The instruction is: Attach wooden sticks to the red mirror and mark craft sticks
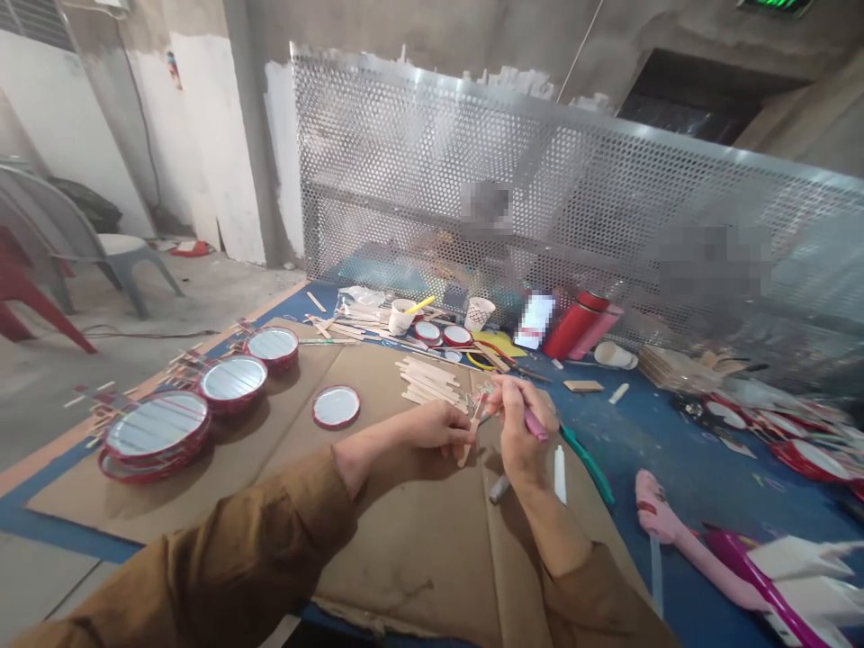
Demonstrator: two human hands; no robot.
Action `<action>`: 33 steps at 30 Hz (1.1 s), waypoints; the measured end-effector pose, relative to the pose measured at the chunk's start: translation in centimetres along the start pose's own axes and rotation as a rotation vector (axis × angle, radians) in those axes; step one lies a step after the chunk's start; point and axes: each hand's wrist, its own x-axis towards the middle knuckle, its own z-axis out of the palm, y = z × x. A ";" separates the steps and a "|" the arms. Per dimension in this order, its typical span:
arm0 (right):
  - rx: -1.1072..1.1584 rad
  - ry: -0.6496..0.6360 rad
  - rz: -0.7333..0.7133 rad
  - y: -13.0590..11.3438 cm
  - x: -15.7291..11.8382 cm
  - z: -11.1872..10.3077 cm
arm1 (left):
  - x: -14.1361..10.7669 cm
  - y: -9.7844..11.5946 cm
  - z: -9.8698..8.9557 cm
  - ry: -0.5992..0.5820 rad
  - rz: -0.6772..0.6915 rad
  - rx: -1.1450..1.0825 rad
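Observation:
My left hand is closed, pinching a flat wooden craft stick over the cardboard sheet. My right hand wraps round a slim pink-handled tool, its front end close to the upper part of the stick; the tip is too small to make out. Just behind my left hand lies a pile of craft sticks. A round red-rimmed lid rests left of it. Beneath my right wrist are a grey cylinder and a white stick.
Stacked red lids with sticks attached line the left side. Paper cups, a phone and a red bottle stand at the back before a perforated metal panel. A pink glue gun lies right.

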 end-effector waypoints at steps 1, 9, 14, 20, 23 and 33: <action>0.010 0.019 0.008 0.0 0.1 0.0 | 0.0 0.0 0.0 0.011 -0.003 0.005; 0.076 0.035 0.093 0.7 0.3 0.3 | -1.0 0.8 0.6 0.040 -0.014 0.052; 0.129 -0.006 0.148 0.8 -0.3 0.5 | -1.6 1.5 0.6 0.023 -0.016 0.081; 0.157 -0.029 0.134 0.5 -0.6 0.3 | -1.4 1.2 0.7 0.023 -0.006 0.068; 0.156 -0.036 0.127 0.2 -0.5 0.1 | -1.4 1.1 0.8 0.023 -0.015 0.066; 0.085 -0.082 0.025 -0.4 -0.7 -0.2 | -1.4 1.2 0.8 0.039 -0.002 0.212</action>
